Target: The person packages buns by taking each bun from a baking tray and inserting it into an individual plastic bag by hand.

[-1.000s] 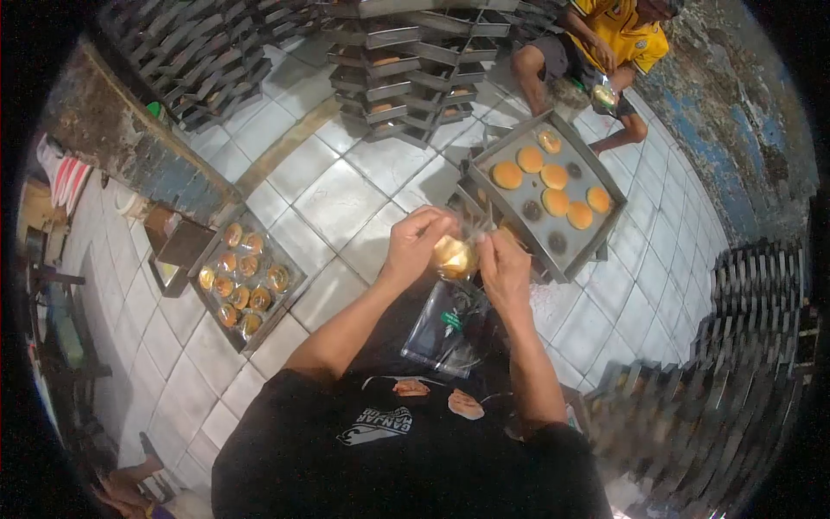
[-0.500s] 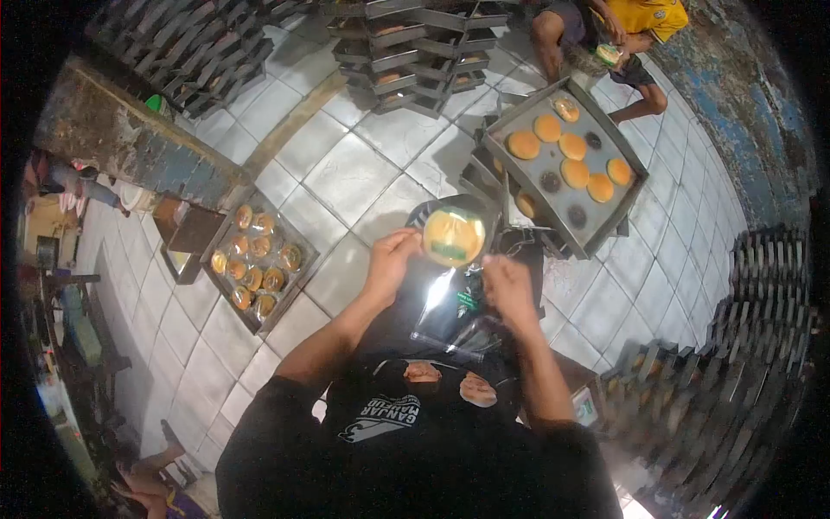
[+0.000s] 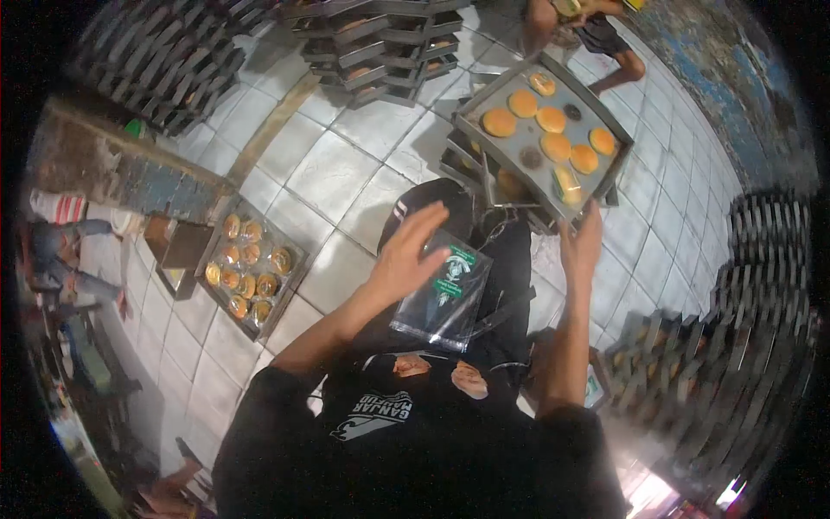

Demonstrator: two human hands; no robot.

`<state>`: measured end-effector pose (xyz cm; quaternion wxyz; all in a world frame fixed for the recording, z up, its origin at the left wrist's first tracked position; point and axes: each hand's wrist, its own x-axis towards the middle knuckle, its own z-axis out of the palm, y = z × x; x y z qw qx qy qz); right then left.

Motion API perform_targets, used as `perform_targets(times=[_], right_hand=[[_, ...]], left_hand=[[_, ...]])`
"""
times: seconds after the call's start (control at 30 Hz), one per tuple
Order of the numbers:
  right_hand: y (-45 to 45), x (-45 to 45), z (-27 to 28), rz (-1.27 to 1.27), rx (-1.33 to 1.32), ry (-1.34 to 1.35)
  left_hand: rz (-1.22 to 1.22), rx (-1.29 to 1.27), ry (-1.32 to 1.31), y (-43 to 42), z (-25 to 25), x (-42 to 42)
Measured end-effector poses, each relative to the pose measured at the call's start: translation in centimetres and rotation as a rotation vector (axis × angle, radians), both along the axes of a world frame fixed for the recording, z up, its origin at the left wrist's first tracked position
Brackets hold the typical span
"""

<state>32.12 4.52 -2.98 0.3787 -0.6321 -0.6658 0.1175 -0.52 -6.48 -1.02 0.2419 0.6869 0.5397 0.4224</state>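
Note:
My left hand (image 3: 411, 258) is open, its fingers stretched out over a stack of clear plastic bags (image 3: 441, 298) with green printing, which lies on my lap. At the near rim of a metal baking tray (image 3: 510, 163) is my right hand (image 3: 583, 244), thumb and fingers apart. Just beyond its fingertips, a bun in a clear bag (image 3: 567, 185) rests in the tray's near corner. Several bare golden buns (image 3: 552, 120) lie in the same tray, along with another bun that looks wrapped (image 3: 542, 84) at the far side.
On the left, a second tray (image 3: 285, 298) of wrapped buns sits on the tiled floor beside a metal box (image 3: 184, 246). Tall stacks of trays stand at the back (image 3: 372, 56), far left (image 3: 164, 65) and right (image 3: 692, 372). Another person (image 3: 596, 35) sits beyond the bun tray.
The bagged bun has gone from between my hands to the tray's near corner. My right hand has moved up and right to the tray; my left hand has opened over the bags.

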Motion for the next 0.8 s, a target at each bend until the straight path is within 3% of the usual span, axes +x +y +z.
perform_targets(times=[0.03,0.07,0.13,0.2,0.27,0.33,0.37,0.47,0.53,0.6,0.67,0.73,0.8], right_hand=[[-0.4,0.2,-0.1,-0.042,-0.004,-0.203],[-1.4,0.2,-0.4,-0.011,-0.008,-0.194],[-5.0,-2.4,2.7,0.297,-0.467,0.203],[-8.7,-5.8,5.0,0.629,-0.203,-0.027],[-10.3,-7.4,7.0,0.762,-0.265,-0.055],[-11.3,-7.0,6.7,0.752,-0.166,-0.064],[-11.5,-6.7,7.1,0.741,-0.182,-0.047],[-11.6,-7.0,10.5,0.778,-0.216,0.051],[-11.0,-5.9,11.4,0.84,-0.564,0.149],[-10.3,-4.6,10.7,0.816,-0.646,0.2],[-9.6,-2.5,10.3,0.76,-0.735,0.248],[-8.7,0.1,10.4,0.771,-0.946,0.803],[-8.8,0.7,7.9,0.792,-0.986,1.156]], left_hand=[[-0.025,-0.014,0.145,-1.1,-0.3,-0.3],[0.004,-0.023,0.154,-2.0,-0.6,-0.5],[-0.075,0.096,0.271,-3.4,-0.7,-1.0],[-0.133,0.136,0.278,-3.7,0.2,-1.1],[-0.195,0.252,0.358,-4.1,1.5,-0.7],[-0.219,0.248,0.288,-4.8,3.0,0.3],[-0.209,-0.015,-0.069,-4.8,3.5,1.0],[-0.231,-0.515,-0.322,-4.8,2.7,-0.9],[-0.6,-0.208,0.192,-4.3,0.9,-1.2],[-0.592,-0.158,0.24,-5.0,0.4,-0.9],[-0.567,0.058,0.552,-5.8,0.0,-0.4],[-0.568,0.059,0.602,-6.3,0.9,-1.1],[-0.528,0.105,0.49,-6.4,1.2,-1.0]])
